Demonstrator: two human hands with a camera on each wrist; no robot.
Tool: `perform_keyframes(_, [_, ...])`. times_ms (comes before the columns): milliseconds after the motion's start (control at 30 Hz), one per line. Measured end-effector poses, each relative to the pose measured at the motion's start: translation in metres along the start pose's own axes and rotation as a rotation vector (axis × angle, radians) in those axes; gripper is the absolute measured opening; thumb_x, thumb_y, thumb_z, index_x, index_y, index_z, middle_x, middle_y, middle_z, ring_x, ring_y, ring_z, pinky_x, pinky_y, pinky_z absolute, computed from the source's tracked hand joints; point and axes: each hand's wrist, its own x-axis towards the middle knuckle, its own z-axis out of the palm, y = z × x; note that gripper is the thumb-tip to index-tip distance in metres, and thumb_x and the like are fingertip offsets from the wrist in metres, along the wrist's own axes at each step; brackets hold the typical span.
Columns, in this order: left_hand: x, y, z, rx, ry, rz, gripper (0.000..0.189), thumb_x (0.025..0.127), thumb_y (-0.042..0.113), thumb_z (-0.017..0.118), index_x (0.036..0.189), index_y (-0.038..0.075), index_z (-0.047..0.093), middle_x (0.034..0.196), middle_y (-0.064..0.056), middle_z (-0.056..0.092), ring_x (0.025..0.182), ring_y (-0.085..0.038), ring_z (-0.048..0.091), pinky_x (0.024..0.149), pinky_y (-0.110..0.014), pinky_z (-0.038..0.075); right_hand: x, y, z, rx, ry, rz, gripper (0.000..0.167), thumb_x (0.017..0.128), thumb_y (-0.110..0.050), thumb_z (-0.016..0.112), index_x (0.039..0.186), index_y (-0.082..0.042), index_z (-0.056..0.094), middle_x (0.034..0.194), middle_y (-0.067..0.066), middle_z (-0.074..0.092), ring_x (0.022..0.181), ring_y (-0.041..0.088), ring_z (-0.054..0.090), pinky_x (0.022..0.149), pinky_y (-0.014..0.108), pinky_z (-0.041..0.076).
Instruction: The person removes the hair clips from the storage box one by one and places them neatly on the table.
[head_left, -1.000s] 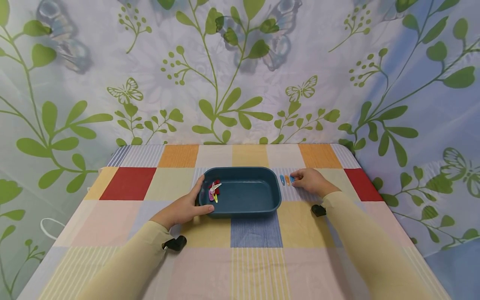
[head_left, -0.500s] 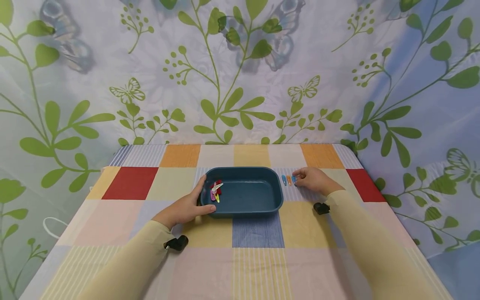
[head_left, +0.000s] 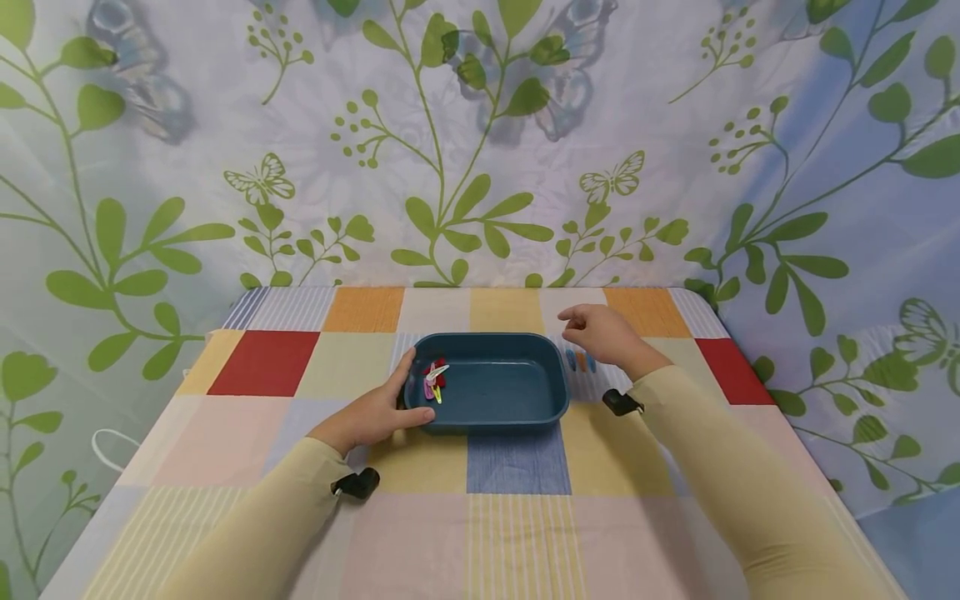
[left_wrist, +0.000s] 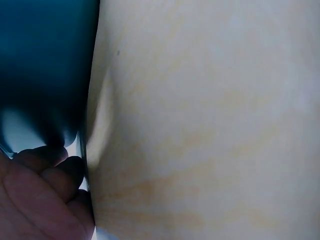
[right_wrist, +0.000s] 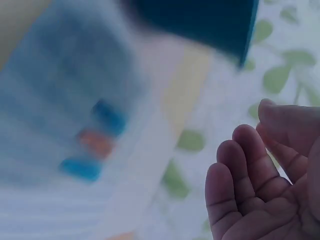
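Observation:
A dark teal plastic tub [head_left: 491, 392] stands mid-table. My left hand [head_left: 369, 415] grips its left end, thumb over the front rim and fingers round the outer wall; the left wrist view shows those fingers [left_wrist: 65, 177] curled against the tub. Inside, at the left end, lie several snap hair clips [head_left: 434, 380] in red, white, pink and yellow-green. Right of the tub, a blue clip [right_wrist: 110, 117], an orange clip [right_wrist: 95, 143] and another blue clip [right_wrist: 81, 169] lie in a row on the cloth. Above them hovers my right hand [head_left: 603, 337], fingers loosely bent, nothing visible in it.
A patchwork-patterned cloth [head_left: 517, 542] covers the table. Behind it hangs a curtain [head_left: 315, 183] printed with leaves and butterflies. A white cable loop [head_left: 112, 450] shows at the table's left edge.
My right hand has lifted off the clips and moved away toward the table's back. The row of three clips stays in place. My left hand keeps its hold on the tub.

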Motion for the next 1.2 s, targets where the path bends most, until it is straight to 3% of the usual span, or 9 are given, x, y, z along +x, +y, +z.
perform_keyframes(233, [0.001, 0.000, 0.000, -0.009, 0.000, -0.006, 0.115, 0.091, 0.057, 0.076, 0.168, 0.043, -0.009, 0.175, -0.012, 0.023, 0.156, -0.040, 0.031, 0.124, -0.067, 0.027, 0.006, -0.051, 0.011, 0.047, -0.080, -0.104, 0.045, 0.107, -0.018, 0.062, 0.151, -0.009, 0.058, 0.139, 0.016, 0.066, 0.128, 0.033, 0.063, 0.104, 0.050, 0.053])
perform_keyframes(533, [0.001, 0.000, 0.001, -0.014, 0.003, -0.012, 0.115, 0.091, 0.057, 0.076, 0.167, 0.045, -0.008, 0.174, -0.010, 0.024, 0.155, -0.038, 0.033, 0.124, -0.067, 0.029, 0.020, -0.089, 0.034, 0.009, -0.154, -0.221, 0.043, 0.106, -0.016, 0.064, 0.149, -0.012, 0.061, 0.141, 0.013, 0.068, 0.130, 0.027, 0.064, 0.108, 0.046, 0.053])
perform_keyframes(833, [0.001, 0.000, 0.002, -0.013, 0.003, -0.010, 0.114, 0.092, 0.058, 0.076, 0.167, 0.045, -0.009, 0.175, -0.010, 0.023, 0.154, -0.039, 0.034, 0.124, -0.068, 0.027, 0.031, -0.116, 0.054, -0.033, -0.204, -0.283, 0.039, 0.105, -0.014, 0.064, 0.145, -0.011, 0.065, 0.139, 0.011, 0.070, 0.128, 0.026, 0.067, 0.109, 0.044, 0.053])
perform_keyframes(1200, [0.000, 0.000, 0.001, -0.027, 0.003, 0.006, 0.115, 0.092, 0.055, 0.076, 0.167, 0.044, -0.009, 0.175, -0.011, 0.023, 0.154, -0.039, 0.035, 0.124, -0.066, 0.028, 0.045, -0.133, 0.075, -0.109, -0.262, -0.318, 0.039, 0.106, -0.017, 0.065, 0.145, -0.016, 0.066, 0.142, 0.004, 0.069, 0.130, 0.023, 0.065, 0.110, 0.041, 0.053])
